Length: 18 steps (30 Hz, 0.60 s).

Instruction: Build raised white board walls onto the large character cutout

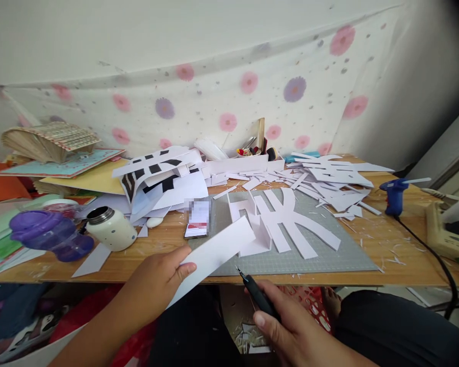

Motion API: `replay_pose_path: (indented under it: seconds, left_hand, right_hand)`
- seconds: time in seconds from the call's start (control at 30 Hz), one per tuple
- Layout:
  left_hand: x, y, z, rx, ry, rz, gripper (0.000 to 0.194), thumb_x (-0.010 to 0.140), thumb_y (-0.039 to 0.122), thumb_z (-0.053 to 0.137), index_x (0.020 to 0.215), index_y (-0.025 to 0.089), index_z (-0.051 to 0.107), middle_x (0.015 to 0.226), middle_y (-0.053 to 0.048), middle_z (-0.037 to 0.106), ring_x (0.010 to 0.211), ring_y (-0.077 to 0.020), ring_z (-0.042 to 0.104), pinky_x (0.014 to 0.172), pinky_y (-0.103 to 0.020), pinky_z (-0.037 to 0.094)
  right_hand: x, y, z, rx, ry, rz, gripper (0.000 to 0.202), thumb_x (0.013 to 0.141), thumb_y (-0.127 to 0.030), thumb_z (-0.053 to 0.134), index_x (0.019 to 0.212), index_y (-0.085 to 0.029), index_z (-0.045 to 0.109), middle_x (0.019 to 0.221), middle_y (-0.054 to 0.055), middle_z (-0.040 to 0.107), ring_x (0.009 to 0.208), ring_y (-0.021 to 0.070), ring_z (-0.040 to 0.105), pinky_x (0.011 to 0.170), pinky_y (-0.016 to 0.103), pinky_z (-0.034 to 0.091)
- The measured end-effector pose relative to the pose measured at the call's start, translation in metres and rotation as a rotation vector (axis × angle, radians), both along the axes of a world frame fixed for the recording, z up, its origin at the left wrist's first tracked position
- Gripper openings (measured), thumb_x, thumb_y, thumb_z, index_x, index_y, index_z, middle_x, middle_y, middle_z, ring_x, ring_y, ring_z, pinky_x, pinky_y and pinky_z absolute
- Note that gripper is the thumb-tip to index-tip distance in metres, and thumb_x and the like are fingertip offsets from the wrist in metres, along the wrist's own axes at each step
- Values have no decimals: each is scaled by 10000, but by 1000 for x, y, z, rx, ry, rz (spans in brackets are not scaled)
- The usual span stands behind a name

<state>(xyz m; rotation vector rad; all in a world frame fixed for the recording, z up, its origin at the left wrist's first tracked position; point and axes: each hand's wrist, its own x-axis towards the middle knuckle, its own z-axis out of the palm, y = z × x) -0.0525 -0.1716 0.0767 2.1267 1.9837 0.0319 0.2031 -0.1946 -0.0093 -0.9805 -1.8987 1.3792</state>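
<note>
In the head view, the left hand (172,272) pinches a long white foam-board strip (214,253) between thumb and fingers, closed on its edge; the strip slants over the front edge of the brown wooden table (168,275). The right hand (279,316) is closed around a slim black-handled craft knife (258,295), its blade pointing toward the strip. Beyond them, a white cut-out character shape with curved strokes (290,219) lies on the grey gridded cutting mat (329,260), beside a white piece with upright walls (252,232). A phone with a lit screen (198,219) lies left of that piece. White board offcuts (329,191) are heaped behind, and a blue glue gun (393,196) stands at the right.
</note>
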Motion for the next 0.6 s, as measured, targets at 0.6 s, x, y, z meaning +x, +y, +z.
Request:
replay_pose_path:
  seconds: [0.6]
  left_hand:
    - [35,-10,0,-208,-186,-174,346,902,469,332,727,206,474,688,23,554,660,-162,522,586,-252,296]
  right_hand:
    - [31,60,34,-189,229,-287,302,798,-461,617,875,-206,474,606,-80,420,394,49,374,362,187,266]
